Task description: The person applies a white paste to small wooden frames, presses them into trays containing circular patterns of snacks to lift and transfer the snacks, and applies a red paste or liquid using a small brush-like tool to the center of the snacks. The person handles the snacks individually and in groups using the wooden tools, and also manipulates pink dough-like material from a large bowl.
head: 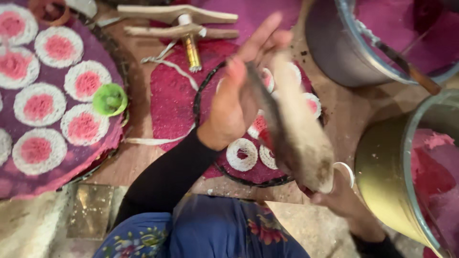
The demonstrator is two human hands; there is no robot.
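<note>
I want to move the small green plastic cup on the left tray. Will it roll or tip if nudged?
The green cup looks like thin plastic, so it is probably very light and would shift at a slight push. It seems to sit open side up on the powdered, uneven tray, so it may tip. Its round form suggests it would roll once on its side.

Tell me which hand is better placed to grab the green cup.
Left, probably: the left hand is open and nearer the green cup on the purple tray, while the right hand grips the long tan tool.
</note>
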